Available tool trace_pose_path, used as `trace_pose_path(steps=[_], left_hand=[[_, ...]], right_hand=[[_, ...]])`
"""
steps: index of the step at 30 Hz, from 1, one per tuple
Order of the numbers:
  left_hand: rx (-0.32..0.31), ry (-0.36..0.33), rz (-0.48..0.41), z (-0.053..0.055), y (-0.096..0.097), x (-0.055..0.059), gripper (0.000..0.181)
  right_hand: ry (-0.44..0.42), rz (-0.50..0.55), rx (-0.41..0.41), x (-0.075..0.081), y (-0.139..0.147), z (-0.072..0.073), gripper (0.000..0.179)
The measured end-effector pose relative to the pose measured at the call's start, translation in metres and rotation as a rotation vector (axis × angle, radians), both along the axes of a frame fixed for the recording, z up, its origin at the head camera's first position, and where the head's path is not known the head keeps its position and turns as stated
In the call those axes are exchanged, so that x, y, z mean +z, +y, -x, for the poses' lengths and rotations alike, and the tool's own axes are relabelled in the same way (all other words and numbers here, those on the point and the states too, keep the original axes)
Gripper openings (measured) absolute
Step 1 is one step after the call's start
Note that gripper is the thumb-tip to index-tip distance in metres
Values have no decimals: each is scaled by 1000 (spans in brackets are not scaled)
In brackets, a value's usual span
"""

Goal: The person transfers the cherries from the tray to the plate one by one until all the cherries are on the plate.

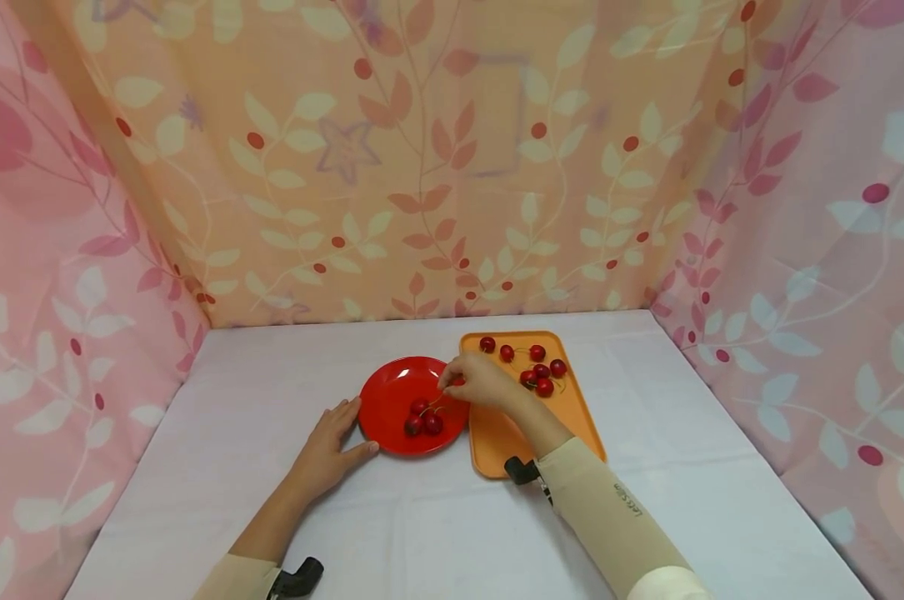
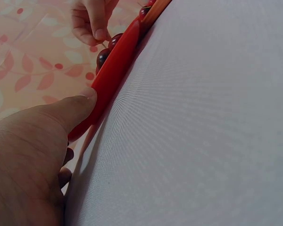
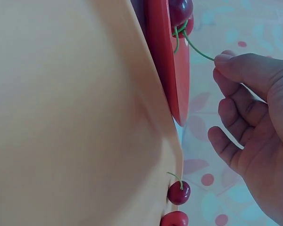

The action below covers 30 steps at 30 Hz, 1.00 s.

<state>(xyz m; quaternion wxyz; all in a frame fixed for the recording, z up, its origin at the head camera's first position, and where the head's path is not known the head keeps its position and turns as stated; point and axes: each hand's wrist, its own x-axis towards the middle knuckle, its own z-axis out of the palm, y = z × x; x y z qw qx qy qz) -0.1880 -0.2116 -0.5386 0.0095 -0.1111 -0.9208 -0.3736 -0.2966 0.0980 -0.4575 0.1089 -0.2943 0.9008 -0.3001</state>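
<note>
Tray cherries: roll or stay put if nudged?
Cherries look round and glossy, so they'd probably roll. Thin, curved stems look bendy but may check the roll. The tray's raised rim might stop strays.

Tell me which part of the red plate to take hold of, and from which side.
Probably its left rim, coming from the left: the red plate's edge is raised and slopes outward, the cherries lie clear of that rim, and the orange tray crowds the right side.
</note>
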Motion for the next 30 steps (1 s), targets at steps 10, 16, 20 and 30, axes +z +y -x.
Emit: trace_pose_path(steps=[10,16,20,30], left_hand=[[-2,12,9,2,1,0,93],[-4,10,14,2,2,2,92],[-5,15,15,3,2,2,92],[0,12,9,2,0,1,93]], right_hand=[[70,32,-27,12,13,-7,9],[166,42,-46,17,30,-10,10],[193,48,-67,25,41,-12,9],[255,94,-144,31,66,-23,12]])
